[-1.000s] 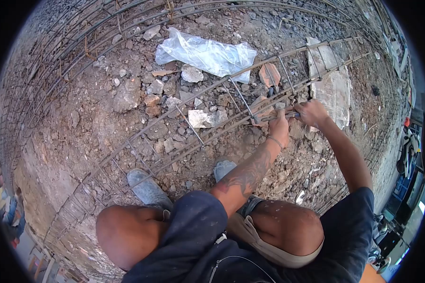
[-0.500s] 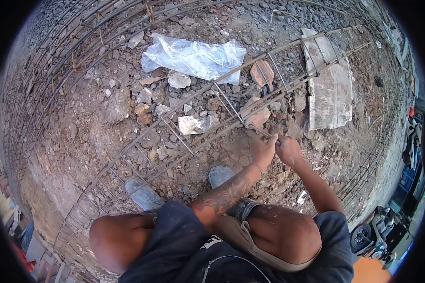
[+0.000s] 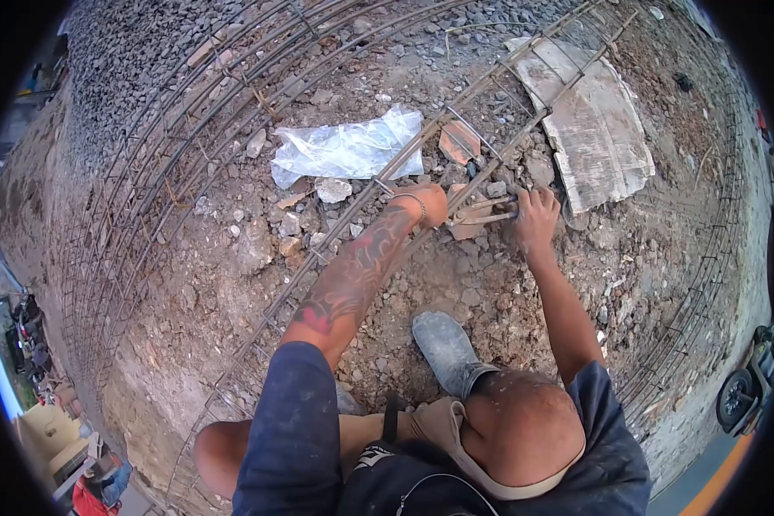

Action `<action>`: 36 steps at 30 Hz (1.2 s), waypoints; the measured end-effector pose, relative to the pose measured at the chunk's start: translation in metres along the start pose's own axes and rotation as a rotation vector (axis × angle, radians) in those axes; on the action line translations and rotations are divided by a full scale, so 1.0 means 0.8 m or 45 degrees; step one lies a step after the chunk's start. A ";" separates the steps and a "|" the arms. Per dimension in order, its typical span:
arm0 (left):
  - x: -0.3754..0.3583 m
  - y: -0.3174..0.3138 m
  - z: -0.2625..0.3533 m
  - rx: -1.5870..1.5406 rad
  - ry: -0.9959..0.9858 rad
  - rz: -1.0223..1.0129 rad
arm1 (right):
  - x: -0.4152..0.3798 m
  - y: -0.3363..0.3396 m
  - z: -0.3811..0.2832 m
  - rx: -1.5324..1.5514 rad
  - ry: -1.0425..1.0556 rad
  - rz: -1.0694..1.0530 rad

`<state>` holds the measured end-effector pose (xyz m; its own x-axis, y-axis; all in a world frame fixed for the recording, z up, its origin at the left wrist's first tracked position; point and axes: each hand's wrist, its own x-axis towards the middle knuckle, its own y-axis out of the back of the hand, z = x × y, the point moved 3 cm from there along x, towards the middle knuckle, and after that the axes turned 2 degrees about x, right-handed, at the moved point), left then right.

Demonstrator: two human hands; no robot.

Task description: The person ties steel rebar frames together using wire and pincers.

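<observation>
A long, narrow rebar cage (image 3: 512,148) with cross ties runs diagonally over the rubble. My left hand (image 3: 424,205), below a thin bracelet, is closed round its lower bars; the fingertips are turned away from view. To its right, my right hand (image 3: 537,215) is closed on the dark end of a pincer-like tool (image 3: 488,211). Two slim arms of the tool reach left toward the bars beside my left hand, and its tip is hard to make out. A reddish broken tile (image 3: 459,142) lies behind the cage.
Crumpled clear plastic (image 3: 348,150) lies beyond the cage, near a pale stone (image 3: 333,189). A weathered board (image 3: 598,129) rests at the back right. More bent rebar (image 3: 181,146) curves along the left. My boot (image 3: 445,348) stands on the rubble. A person in red (image 3: 90,499) shows lower left.
My left hand has moved left and up onto the cage, away from my right hand. My right hand has moved slightly up, and the tool between them now shows clearly. The view has shifted.
</observation>
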<state>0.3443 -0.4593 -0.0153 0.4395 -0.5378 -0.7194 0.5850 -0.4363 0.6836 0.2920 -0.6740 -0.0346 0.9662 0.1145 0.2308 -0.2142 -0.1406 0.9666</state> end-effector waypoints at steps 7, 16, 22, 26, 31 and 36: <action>-0.032 -0.002 -0.011 -0.465 0.039 -0.064 | -0.007 0.004 -0.010 -0.041 -0.105 -0.076; -0.042 -0.010 -0.010 -0.640 0.386 0.196 | -0.052 0.075 -0.009 0.331 -0.034 -0.273; -0.062 -0.010 0.012 -0.719 0.519 0.585 | -0.041 0.071 -0.066 0.919 -0.067 -0.346; -0.081 -0.010 0.030 -0.668 0.424 0.927 | 0.017 0.074 -0.113 0.969 0.261 -0.302; -0.082 -0.019 0.037 -0.576 0.444 1.330 | 0.049 0.059 -0.125 0.689 0.510 -0.504; -0.084 0.015 0.026 -0.544 0.587 0.707 | 0.064 0.063 -0.115 0.927 0.421 -0.432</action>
<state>0.3076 -0.4440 0.0437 0.9201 -0.2048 -0.3338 0.3686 0.1653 0.9148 0.3176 -0.5846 0.0359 0.8458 0.5285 0.0728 0.3321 -0.6284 0.7035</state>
